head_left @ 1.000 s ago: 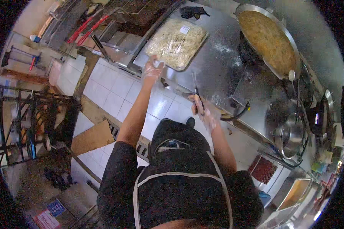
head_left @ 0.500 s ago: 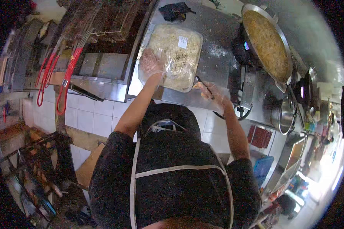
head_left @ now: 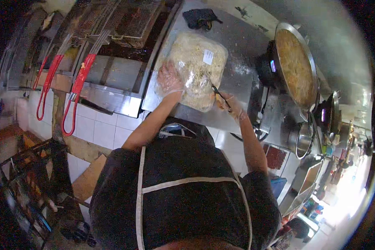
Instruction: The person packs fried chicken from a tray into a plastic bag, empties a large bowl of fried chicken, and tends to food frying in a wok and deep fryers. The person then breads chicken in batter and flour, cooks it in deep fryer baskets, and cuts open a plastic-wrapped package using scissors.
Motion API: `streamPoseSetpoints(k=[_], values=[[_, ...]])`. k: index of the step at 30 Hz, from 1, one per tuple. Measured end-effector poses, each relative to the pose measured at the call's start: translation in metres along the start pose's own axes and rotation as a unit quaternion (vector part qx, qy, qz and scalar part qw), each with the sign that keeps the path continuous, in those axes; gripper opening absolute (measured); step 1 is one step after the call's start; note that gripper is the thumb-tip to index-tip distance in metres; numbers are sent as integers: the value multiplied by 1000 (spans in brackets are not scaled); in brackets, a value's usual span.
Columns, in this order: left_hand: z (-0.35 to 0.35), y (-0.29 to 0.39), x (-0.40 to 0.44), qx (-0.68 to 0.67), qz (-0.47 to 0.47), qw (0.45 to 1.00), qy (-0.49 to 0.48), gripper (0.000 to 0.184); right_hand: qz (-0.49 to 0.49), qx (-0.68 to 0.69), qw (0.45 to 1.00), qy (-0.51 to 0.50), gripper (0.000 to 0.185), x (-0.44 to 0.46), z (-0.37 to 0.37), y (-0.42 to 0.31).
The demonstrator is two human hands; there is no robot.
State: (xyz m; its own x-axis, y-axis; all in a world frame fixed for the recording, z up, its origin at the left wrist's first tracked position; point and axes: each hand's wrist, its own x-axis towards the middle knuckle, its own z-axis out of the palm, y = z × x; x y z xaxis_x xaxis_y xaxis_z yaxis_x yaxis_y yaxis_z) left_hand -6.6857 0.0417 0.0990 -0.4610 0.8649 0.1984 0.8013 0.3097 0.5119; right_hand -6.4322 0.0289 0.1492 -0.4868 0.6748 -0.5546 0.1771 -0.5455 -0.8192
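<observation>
A large clear plastic bag packed with pale, whitish food lies flat on the steel counter, with a white label and dark handwriting on its top. My left hand, in a clear plastic glove, rests on the bag's left side with its fingers stretched out flat. In my right hand, also gloved, is a black-handled knife. Its thin blade points up and left, with the tip at the plastic on the bag's right side. Whether the tip has gone through the plastic I cannot tell.
A black cloth-like item lies beyond the bag. A wide pan of bubbling oil sits on a burner to the right, near a steel pot. Fryer baskets with red handles are at the left over the fryer.
The knife has moved up and left, and its tip now meets the bag's plastic. My left hand stays on the bag. The whole view has shifted slightly.
</observation>
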Motion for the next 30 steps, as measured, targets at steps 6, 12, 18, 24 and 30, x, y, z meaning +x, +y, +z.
streamPoseSetpoints(k=[6, 12, 18, 24, 30], values=[[-20, 6, 2, 11, 24, 999, 34, 45, 15, -59, 998, 2, 27, 12, 11, -38], [-5, -4, -1, -24, 32, 998, 42, 47, -143, -262, 954, 11, 21, 92, -14, -26], [-10, -1, 0, -21, 3, 998, 60, 48, -151, -384, 911, -10, 29, 112, 2, -75], [-29, 10, 9, -88, -7, 995, 39, 49, -150, -441, 885, -27, 44, 134, 7, -85], [1, 11, 42, -11, -36, 999, -6, 38, -106, -853, 511, 13, 37, 183, 29, -116]])
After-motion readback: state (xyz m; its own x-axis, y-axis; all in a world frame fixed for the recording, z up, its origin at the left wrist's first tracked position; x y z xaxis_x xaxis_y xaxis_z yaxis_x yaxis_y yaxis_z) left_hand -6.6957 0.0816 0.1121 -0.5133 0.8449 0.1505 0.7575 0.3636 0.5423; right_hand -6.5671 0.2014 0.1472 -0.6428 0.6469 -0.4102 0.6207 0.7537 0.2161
